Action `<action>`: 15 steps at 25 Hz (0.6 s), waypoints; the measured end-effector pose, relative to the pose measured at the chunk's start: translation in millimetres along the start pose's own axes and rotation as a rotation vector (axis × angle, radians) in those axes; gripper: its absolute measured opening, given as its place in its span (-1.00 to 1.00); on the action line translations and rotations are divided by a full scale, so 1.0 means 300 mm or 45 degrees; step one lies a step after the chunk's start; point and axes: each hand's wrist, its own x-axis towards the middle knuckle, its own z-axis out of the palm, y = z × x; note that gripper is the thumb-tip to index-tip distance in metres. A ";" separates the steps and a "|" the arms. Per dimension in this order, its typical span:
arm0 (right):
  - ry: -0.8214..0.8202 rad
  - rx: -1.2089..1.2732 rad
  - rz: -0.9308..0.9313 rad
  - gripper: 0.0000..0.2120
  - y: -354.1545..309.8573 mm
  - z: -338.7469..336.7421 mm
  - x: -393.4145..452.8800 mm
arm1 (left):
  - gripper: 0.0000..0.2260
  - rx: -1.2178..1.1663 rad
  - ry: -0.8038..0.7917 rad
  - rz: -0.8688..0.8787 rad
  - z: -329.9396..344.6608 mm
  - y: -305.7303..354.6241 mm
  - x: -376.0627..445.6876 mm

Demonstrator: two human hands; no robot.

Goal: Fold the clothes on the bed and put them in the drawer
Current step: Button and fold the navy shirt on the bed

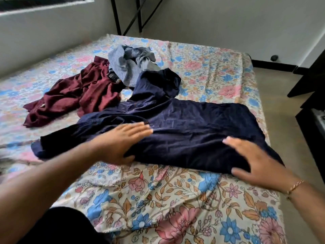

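With the navy shirt (175, 124) spread on the bed (158, 199) and both the left hand (121, 143) and right hand (253, 159) flat and open on it, smooth outward before folding.

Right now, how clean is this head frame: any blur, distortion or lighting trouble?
Head view: the left hand is motion-smeared and the near-left bed edge streaks; the right hand is sharper. Wide-angle bending curves the walls. Soft daylight, no glare; the navy garment reads dark, its folds faint.
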 end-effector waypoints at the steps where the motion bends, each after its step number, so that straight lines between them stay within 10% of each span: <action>1: -0.160 -0.090 -0.074 -0.15 -0.017 0.037 -0.024 | -0.07 0.026 -0.081 -0.014 0.065 -0.014 -0.037; 15: -0.338 -0.296 0.424 -0.03 0.113 0.008 -0.058 | -0.28 0.121 0.025 -0.281 0.162 -0.286 -0.218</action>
